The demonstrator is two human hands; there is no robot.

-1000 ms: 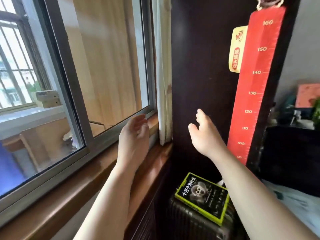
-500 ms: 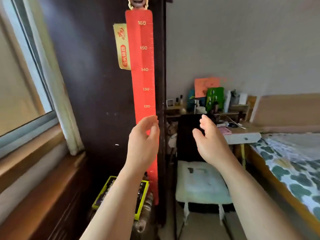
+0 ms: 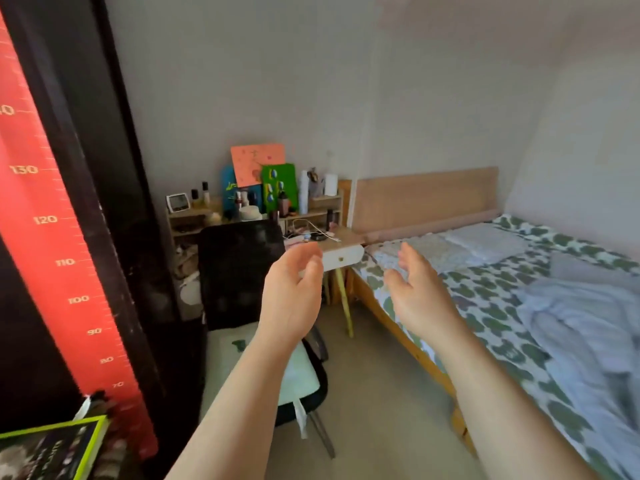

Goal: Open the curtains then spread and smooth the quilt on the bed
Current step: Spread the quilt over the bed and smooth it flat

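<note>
Bedroom: quilt (image 3: 581, 327) bunched at three o'clock; our left hand (image 3: 291, 299), right hand (image 3: 419, 299) empty, apart; we should grip its edges wide.

Quilt (image 3: 581, 327) is pale, crumpled soft cloth, matt; the sheet (image 3: 485, 299) under it is printed cloth, also matt, and the pillow (image 3: 485, 240) is plain cloth. Bed frame (image 3: 412, 348) and headboard (image 3: 426, 199) are light wood, smooth with a dull finish; the wardrobe side (image 3: 114, 202) is dark wood, scuffed, with a faint sheen. Height chart (image 3: 52, 254) is a smooth red sheet, paper or plastic unclear; book cover (image 3: 52, 448) glossy; chair back (image 3: 239, 271) black matt fabric.
</note>
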